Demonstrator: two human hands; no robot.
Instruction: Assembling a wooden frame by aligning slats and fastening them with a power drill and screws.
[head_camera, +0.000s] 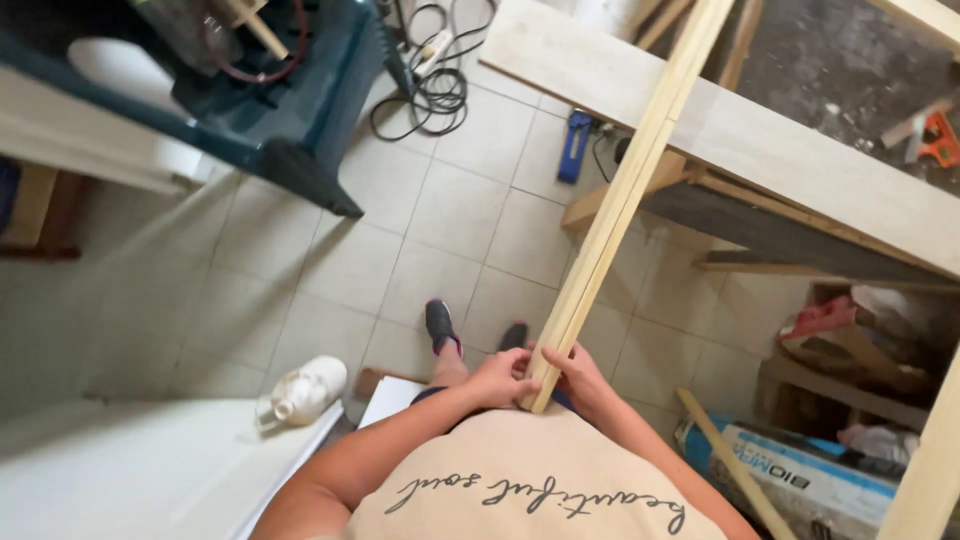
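I see both hands, left hand (503, 380) and right hand (578, 374), clamped on the long wood strip's (622, 195) near end. It points toward one o'clock. I'd hold it snug and steady.

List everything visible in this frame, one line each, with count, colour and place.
wooden strips: a bundle, count unclear, pale yellow, slanting from the hands to top centre
workbench: one, pale top, upper right
machine stand: one, dark blue, upper left
cables: a tangle, black, floor at top centre
clamp: one, blue, floor by the bench
white shoe: one, floor lower left
white panel: one, bottom left
bag: one, blue and white, lower right
feet: two, dark shoes, centre floor
left hand: grip on the bundle's lower end
right hand: grip on the same end
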